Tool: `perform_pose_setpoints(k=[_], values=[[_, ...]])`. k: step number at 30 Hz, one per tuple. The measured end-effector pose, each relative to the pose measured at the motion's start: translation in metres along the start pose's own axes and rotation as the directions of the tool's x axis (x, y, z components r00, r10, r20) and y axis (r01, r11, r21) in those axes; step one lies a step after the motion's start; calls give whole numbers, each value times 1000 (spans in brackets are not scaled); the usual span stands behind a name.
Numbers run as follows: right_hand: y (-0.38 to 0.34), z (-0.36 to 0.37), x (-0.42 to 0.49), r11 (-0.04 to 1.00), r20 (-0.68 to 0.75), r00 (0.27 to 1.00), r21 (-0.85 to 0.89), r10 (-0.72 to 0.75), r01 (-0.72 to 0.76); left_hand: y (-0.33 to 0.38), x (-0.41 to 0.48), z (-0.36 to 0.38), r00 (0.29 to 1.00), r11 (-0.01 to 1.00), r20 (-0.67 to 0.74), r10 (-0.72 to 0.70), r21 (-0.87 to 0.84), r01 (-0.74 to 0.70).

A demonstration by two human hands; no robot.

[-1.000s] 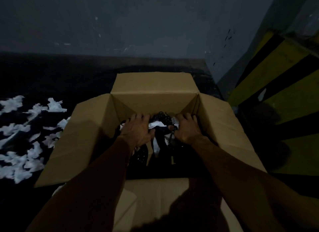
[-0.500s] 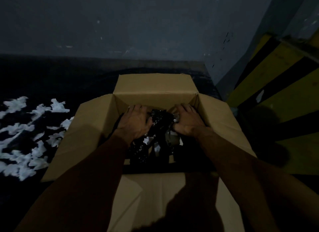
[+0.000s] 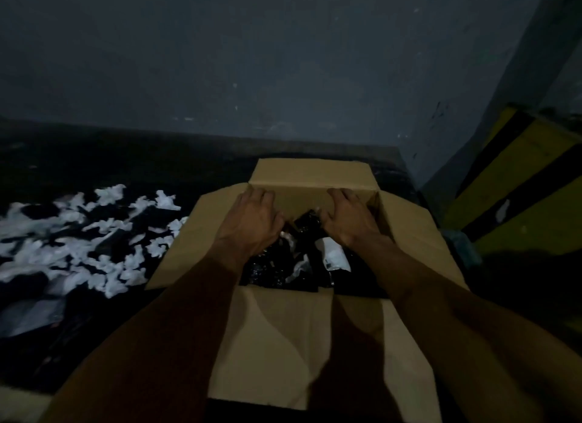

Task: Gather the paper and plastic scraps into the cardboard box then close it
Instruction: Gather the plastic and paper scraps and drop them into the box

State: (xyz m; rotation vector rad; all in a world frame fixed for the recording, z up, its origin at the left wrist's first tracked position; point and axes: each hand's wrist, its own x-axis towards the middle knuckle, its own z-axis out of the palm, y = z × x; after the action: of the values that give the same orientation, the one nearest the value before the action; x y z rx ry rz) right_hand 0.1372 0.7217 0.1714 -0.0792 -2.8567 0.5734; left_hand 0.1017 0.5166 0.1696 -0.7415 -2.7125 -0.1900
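Observation:
An open cardboard box [image 3: 311, 173] stands on the dark floor with all its flaps spread outward. Inside lie crumpled black plastic scraps [image 3: 274, 270] and white paper pieces [image 3: 334, 256]. My left hand [image 3: 252, 224] and my right hand [image 3: 349, 221] are both in the box, palms down with fingers spread, fingertips against the far inner wall just below the far flap's fold. A lump of black plastic [image 3: 307, 222] shows between the two hands; neither hand visibly grips it. My forearms hide part of the contents.
Several torn white paper scraps [image 3: 78, 240] lie scattered on the dark floor left of the box. A grey wall [image 3: 252, 60] rises just behind it. A yellow-and-black striped barrier [image 3: 519, 186] stands close on the right. The near flap [image 3: 283, 344] lies flat toward me.
Both hands have risen from pressing the scrap bundle low in the box and slid forward to the far wall. More white paper now shows in the box.

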Motion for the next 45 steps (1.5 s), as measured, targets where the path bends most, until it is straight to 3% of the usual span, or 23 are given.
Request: perform_pose_setpoints(k=[2,7,15,21,26,30,37,45], values=[[-20,2,-6,1000,-3,1000,7,-20,20,-10,-12,-14,1000,1000,16,-5,20,4],[-87,7,-20,995,-35,994,1,-104,104,-51,-57,-52,991,996,-101,-91,-17,90],[-246,56,-54,962,-42,966,93,-255,258,-163,-185,-116,937,959,-218,-273,7,282],[-350,114,-88,917,21,929,172,-369,361,-241,-287,-132,874,888,-175,-453,-9,459],[-398,166,-95,898,97,904,197,-417,393,-283,-334,-120,868,898,-264,-420,21,440],[-416,198,-79,896,147,891,188,-430,402,-315,-336,-104,827,842,-181,-533,-14,539],[-447,253,-3,897,192,885,223,-425,382,-389,-290,-70,790,792,-72,-609,-3,610],[-471,310,68,905,262,870,201,-417,374,-459,-240,-26,801,804,-74,-593,-2,595]])
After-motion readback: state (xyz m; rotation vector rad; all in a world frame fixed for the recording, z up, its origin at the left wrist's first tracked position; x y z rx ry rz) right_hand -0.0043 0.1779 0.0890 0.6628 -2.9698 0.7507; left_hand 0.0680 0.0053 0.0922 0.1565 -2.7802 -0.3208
